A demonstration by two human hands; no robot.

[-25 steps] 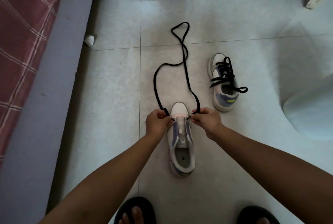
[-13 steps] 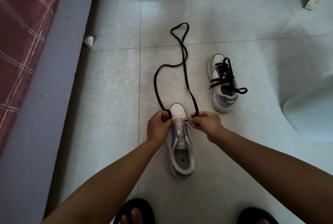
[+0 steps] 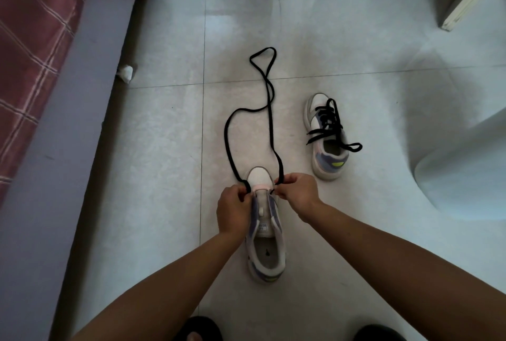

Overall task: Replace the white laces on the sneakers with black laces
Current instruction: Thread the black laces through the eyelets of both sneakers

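Both hands work at the toe end of the near sneaker (image 3: 265, 242) on the floor (image 3: 153, 203). Left hand (image 3: 234, 210) pinches one run of the black lace (image 3: 228, 135) with curled fingers; right hand (image 3: 297, 194) pinches the other, apparently at an eyelet. Beyond them the lace loops slack over the tiles. A second sneaker (image 3: 327, 140), already black-laced, lies to the right, well apart.
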